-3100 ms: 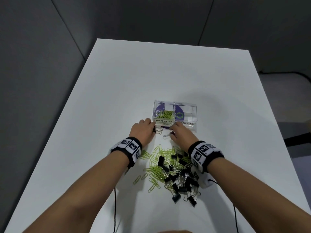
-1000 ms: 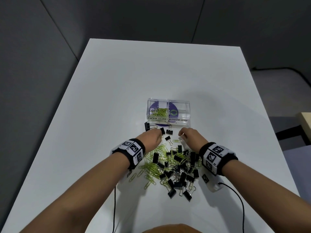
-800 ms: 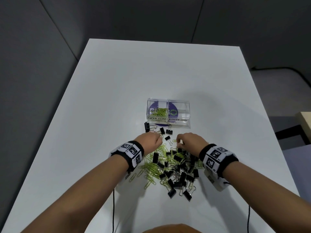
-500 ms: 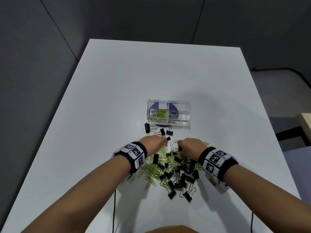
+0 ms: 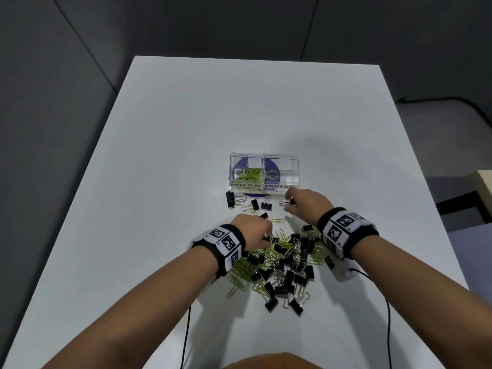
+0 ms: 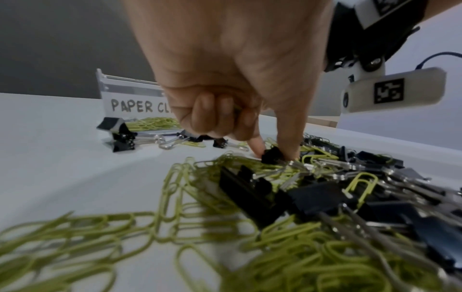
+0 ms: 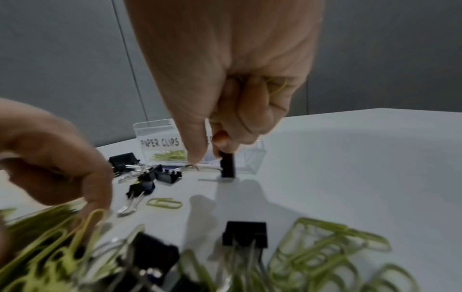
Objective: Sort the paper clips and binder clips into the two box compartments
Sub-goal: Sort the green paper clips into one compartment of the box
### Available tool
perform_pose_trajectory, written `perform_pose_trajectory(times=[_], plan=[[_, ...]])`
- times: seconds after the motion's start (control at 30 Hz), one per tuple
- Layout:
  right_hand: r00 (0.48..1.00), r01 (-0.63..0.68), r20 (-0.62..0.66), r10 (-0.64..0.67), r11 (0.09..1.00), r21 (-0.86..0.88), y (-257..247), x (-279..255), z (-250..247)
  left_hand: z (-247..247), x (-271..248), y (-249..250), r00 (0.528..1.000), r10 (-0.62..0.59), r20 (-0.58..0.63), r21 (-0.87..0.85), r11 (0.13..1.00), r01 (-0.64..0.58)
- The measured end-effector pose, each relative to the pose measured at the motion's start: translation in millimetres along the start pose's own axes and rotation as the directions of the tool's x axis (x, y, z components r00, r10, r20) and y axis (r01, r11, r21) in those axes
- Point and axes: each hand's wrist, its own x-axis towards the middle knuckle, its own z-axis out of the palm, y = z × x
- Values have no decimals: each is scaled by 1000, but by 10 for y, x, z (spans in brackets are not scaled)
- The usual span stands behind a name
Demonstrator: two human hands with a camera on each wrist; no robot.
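Observation:
A clear two-compartment box (image 5: 263,158) stands mid-table. Its left compartment, marked PAPER CLIPS, holds green paper clips (image 5: 250,174); its right one, marked BINDER CLIPS, looks bare. A mixed pile (image 5: 282,262) of green paper clips and black binder clips lies nearer me. My left hand (image 5: 266,235) is at the pile's far left edge, and its thumb and forefinger pinch a black binder clip (image 6: 272,158) there. My right hand (image 5: 288,205) is just in front of the box's right half and holds another black binder clip (image 7: 227,166) upright on the table.
Three loose binder clips (image 5: 230,199) and a couple of paper clips (image 5: 277,221) lie between the box and the pile. Black cables (image 5: 387,315) trail from my wrists over the white table (image 5: 186,129). Grey walls surround the table.
My right hand has left the pile and moved forward to the box front with a binder clip. My left hand has stayed at the pile's edge, fingers now closed on a clip.

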Motion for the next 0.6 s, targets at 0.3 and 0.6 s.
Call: perform_pose_trajectory(times=[0.3,0.6], plan=[[926,297,302,-228,932,-209,118,-386,153,61,34,-13,998,-44,47,-21,999,45],[956,212,237,-172,965,-156,133,-408,277,15,-76,0,999,38,7,41,998,-38]])
